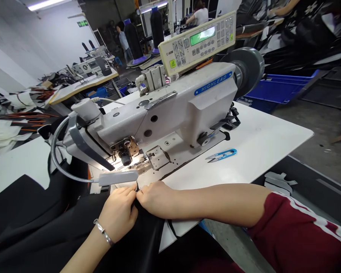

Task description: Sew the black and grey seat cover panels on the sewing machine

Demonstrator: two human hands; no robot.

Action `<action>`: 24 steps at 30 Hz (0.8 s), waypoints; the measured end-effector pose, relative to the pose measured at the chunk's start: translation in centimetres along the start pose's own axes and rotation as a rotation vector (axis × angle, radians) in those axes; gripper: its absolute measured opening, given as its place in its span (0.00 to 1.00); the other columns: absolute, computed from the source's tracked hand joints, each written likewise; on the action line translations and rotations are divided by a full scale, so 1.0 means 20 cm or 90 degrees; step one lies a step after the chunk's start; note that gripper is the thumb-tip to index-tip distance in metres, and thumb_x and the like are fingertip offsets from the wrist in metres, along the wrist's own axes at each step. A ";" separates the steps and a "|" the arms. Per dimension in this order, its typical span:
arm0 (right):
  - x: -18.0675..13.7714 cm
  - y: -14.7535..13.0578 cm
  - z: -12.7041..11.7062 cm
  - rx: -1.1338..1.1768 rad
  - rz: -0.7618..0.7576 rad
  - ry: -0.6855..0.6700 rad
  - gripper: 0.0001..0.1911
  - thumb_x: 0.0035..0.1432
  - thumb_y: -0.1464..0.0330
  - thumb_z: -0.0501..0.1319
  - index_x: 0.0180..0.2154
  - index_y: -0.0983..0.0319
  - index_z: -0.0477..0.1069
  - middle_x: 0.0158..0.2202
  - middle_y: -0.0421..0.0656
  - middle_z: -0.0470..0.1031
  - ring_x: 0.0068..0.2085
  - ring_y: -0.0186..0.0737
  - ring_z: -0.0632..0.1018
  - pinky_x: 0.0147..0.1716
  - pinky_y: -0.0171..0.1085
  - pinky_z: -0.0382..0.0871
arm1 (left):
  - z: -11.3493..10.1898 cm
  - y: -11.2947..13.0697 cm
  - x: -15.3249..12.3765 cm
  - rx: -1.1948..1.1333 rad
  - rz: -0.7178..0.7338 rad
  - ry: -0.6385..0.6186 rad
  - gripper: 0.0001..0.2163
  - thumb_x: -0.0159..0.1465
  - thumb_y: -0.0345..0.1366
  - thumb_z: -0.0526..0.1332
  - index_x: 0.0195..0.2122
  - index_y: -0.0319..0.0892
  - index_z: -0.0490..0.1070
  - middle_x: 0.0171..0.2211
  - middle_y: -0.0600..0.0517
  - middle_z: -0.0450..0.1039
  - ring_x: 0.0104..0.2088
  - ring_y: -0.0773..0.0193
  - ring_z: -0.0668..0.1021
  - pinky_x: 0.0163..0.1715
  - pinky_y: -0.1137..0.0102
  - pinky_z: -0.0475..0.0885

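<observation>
My left hand (119, 213), with a silver bracelet at the wrist, is closed on the edge of a wide piece of black material (85, 220), fabric or leather. Right beside it my right hand (157, 199) is curled with its fingers pinched on the same edge; the fingertips are partly hidden. Both hands are just in front of the sewing machine (173, 110), close to its lit needle area. A grey lamp head (118, 177) on a bendy metal neck hangs over the seam spot and hides part of it. The black material drapes down over the table's near edge.
Blue thread snips (222, 156) lie on the white tabletop (261, 132) right of the machine. A control panel (199, 43) sits on top, by the handwheel (248, 72). Thread cones (133, 43) stand behind. A blue crate (281, 87) is at the right. Other people work farther back.
</observation>
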State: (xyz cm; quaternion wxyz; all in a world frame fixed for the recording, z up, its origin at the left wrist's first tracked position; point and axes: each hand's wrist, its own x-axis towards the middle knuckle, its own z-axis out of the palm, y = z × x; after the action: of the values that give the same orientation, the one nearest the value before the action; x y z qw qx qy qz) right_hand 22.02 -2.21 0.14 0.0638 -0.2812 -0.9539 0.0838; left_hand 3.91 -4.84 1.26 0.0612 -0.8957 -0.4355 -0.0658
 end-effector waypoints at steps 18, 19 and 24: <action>0.06 0.09 0.05 0.032 0.113 0.054 0.10 0.61 0.74 0.52 0.43 0.65 0.67 0.39 0.49 0.71 0.33 0.42 0.75 0.28 0.38 0.63 | -0.34 -0.02 0.08 0.209 -0.243 -0.288 0.13 0.61 0.25 0.51 0.39 0.37 0.74 0.37 0.40 0.76 0.42 0.50 0.78 0.42 0.59 0.72; 0.06 0.09 0.05 0.030 0.113 0.059 0.10 0.61 0.74 0.51 0.43 0.65 0.67 0.39 0.49 0.71 0.33 0.41 0.75 0.27 0.38 0.62 | -0.37 -0.04 0.09 0.196 -0.250 -0.327 0.13 0.60 0.23 0.52 0.39 0.37 0.74 0.37 0.41 0.76 0.43 0.50 0.78 0.43 0.60 0.72; 0.05 0.09 0.05 0.033 0.102 0.060 0.10 0.61 0.73 0.52 0.42 0.62 0.68 0.40 0.46 0.71 0.31 0.40 0.74 0.26 0.37 0.61 | -0.38 -0.15 0.11 0.116 -0.249 -0.358 0.14 0.51 0.23 0.55 0.33 0.44 0.74 0.34 0.49 0.78 0.38 0.53 0.79 0.36 0.65 0.69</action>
State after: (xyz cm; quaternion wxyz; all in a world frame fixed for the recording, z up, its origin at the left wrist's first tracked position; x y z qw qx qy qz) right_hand 22.05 -0.30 -1.17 0.1086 -0.3587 -0.9217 0.1003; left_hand 2.35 -2.61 9.23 0.0045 -0.7691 -0.6029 0.2119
